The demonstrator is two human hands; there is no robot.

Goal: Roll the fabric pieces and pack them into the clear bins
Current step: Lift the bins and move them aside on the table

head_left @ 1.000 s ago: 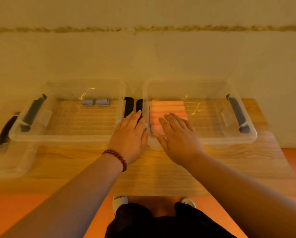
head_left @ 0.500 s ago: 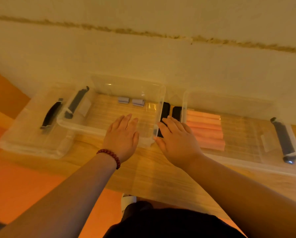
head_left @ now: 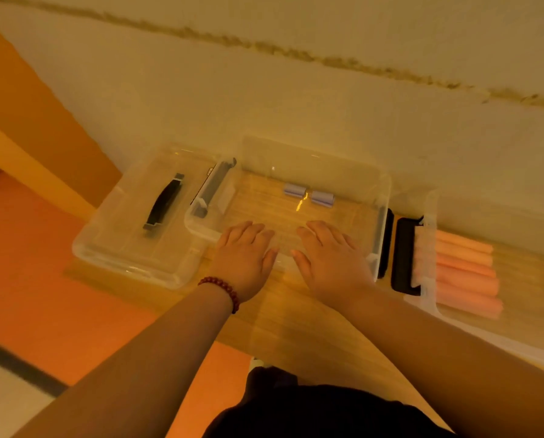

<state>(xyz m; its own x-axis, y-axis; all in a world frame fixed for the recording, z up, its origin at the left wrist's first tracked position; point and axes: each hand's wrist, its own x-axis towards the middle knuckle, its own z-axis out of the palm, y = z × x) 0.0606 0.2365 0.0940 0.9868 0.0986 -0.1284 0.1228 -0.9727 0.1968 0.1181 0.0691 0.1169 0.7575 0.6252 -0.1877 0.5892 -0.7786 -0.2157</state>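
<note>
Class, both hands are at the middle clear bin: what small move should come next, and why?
Probably grip the near rim of the middle bin and slide it closer: the left hand and right hand lie open there, holding nothing, and its two grey-blue rolls sit far back.

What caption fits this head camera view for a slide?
Left hand and right hand, fingers straight, over the near rim of a clear plastic bin holding two grey fabric rolls.

Plain indoor room; wooden table [head_left: 280, 311] against cracked wall [head_left: 296, 90]

Wooden table [head_left: 283, 320], cracked wall [head_left: 264, 105], orange floor [head_left: 59, 295]
</note>
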